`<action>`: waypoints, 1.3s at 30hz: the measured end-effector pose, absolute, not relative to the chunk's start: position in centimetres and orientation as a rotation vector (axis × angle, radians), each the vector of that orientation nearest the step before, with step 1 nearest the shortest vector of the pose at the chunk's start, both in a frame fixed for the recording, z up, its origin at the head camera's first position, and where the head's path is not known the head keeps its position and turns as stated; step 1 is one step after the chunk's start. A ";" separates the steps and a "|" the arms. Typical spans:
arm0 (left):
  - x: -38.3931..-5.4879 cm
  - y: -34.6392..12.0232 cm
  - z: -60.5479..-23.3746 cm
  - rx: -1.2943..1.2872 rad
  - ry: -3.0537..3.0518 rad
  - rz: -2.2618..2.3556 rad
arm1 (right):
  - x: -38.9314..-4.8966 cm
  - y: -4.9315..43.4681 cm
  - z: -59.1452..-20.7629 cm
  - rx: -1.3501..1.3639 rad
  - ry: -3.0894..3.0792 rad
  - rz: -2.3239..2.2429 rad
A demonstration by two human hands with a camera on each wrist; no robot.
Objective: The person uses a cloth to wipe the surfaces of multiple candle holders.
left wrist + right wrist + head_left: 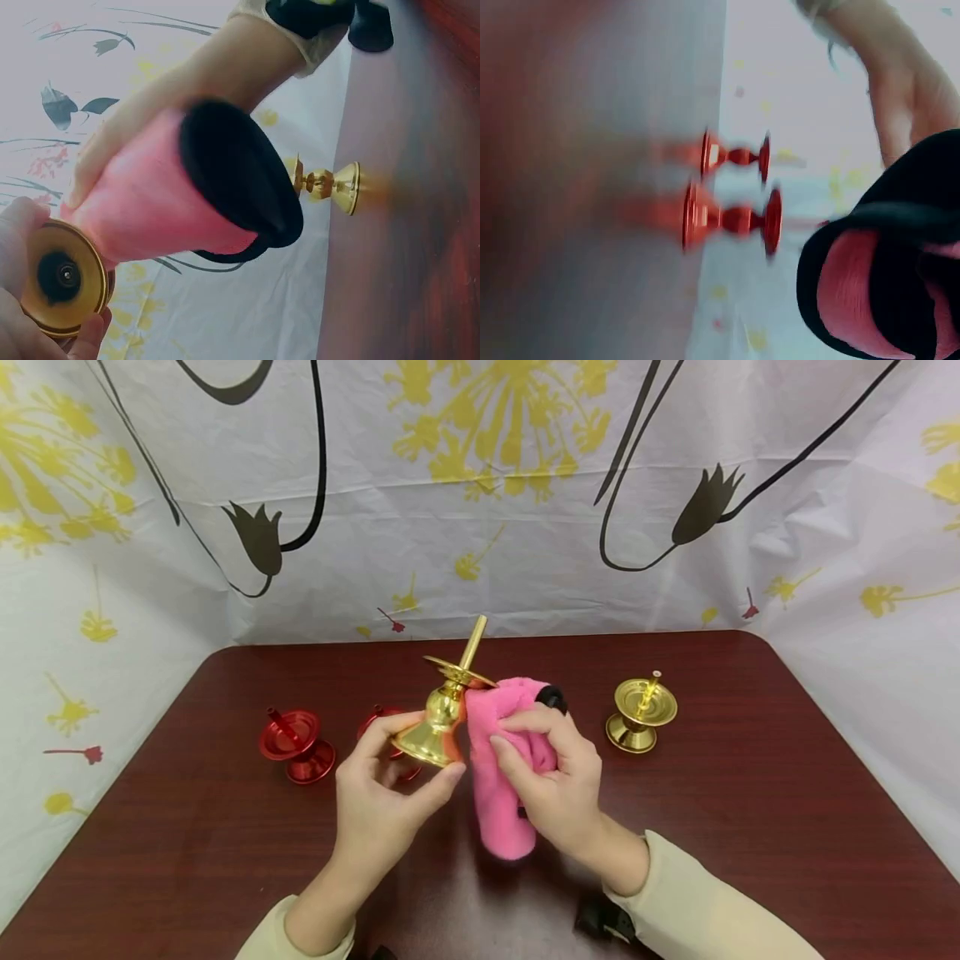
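My left hand grips a shiny gold candle holder by its flared base, tilted so its stem leans up to the right. Its round underside with a dark centre faces the left wrist camera. My right hand pinches a folded pink cloth with black edging, which hangs down over the table. The cloth lies against the right side of the candle holder, just under its dish. In the right wrist view, the cloth's black edge and pink folds fill the lower right.
A red candle holder stands at the left on the dark wooden table. Beside it, a second red one is partly hidden behind my left hand. Another gold candle holder stands at the right. A patterned white sheet surrounds the table.
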State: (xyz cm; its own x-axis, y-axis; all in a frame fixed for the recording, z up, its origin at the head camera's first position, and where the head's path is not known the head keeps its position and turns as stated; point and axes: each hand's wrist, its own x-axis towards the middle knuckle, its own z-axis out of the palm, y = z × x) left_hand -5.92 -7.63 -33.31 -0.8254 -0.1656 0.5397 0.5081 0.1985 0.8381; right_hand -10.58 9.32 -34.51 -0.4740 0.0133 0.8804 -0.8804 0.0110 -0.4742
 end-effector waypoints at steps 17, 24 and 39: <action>-6.3 -7.5 -33.8 -0.277 -2.014 -1.788 | -11.5 10.7 -31.2 1.296 -1.623 0.707; -6.2 -7.4 -33.9 -0.263 -2.159 -1.858 | -12.3 12.8 -28.4 1.525 -1.985 0.693; -6.8 -7.3 -34.5 -0.174 -2.337 -1.942 | -15.2 12.1 -22.8 1.931 -2.620 0.274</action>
State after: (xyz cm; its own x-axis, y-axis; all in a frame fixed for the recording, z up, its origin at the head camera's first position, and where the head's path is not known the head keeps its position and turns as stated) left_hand -6.76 -7.34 -34.53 -0.9887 0.0250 0.1479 0.1500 0.1809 0.9720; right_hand -15.18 12.13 -22.77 -0.2957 -0.9553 -0.0009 -0.9344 0.2895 -0.2076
